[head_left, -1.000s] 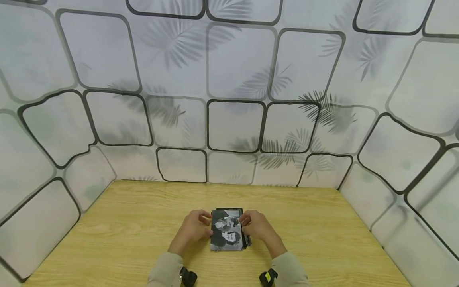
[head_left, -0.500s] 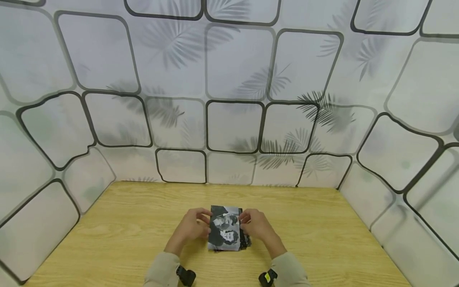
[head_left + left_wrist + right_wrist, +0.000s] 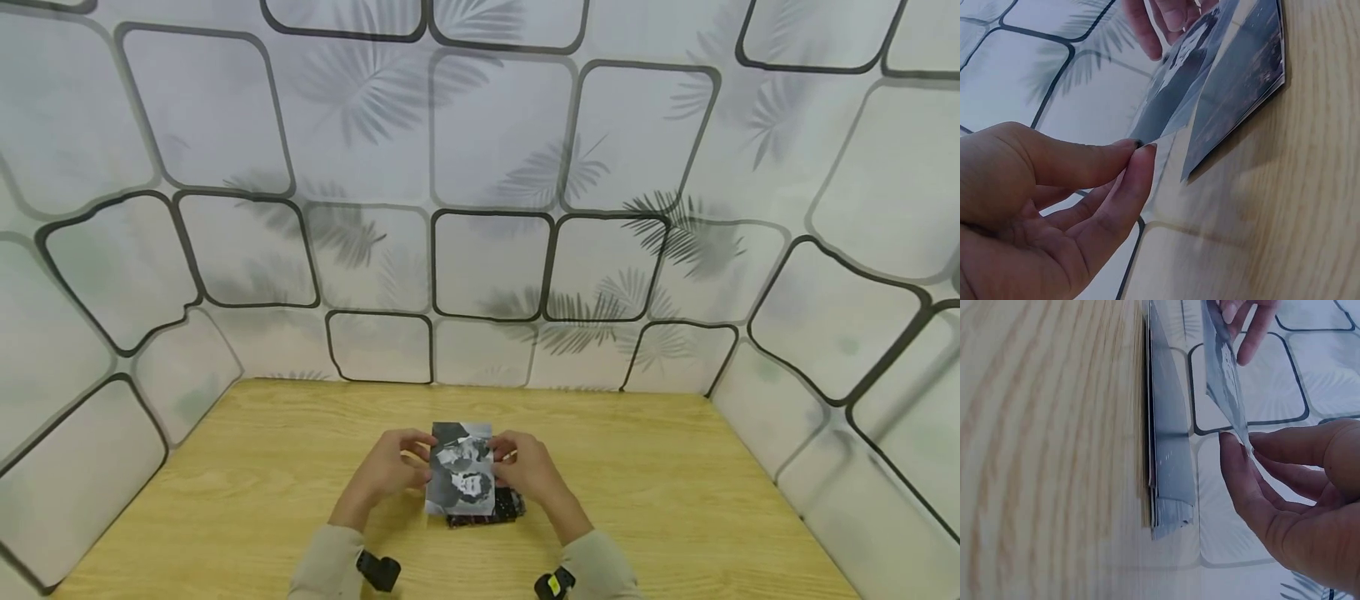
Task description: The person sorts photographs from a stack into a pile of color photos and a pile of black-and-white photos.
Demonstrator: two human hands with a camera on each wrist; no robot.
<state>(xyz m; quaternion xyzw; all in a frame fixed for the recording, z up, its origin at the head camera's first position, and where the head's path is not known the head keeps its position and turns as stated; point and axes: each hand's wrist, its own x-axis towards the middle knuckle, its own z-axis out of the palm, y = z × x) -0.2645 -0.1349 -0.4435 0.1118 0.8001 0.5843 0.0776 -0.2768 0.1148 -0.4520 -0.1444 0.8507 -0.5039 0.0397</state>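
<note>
A black-and-white photo showing two people is held up between both hands. My left hand pinches its left edge between thumb and fingertips, seen closely in the left wrist view, where the photo tilts above the table. On the opposite edge my right hand pinches it the same way; in the right wrist view the lifted photo is apart from what lies below. Under it a small stack of dark, glossy photos lies on the table, its edges slightly uneven and its upper part hidden.
The light wood-grain table spreads out around the stack. Behind and at both sides stands a pale wall covering with dark rounded outlines and leaf prints. Black wrist cameras sit at the sleeves.
The top photo has come up off the stack and shifted left and away from the body, baring more of the dark photos beneath. Both hands moved with it.
</note>
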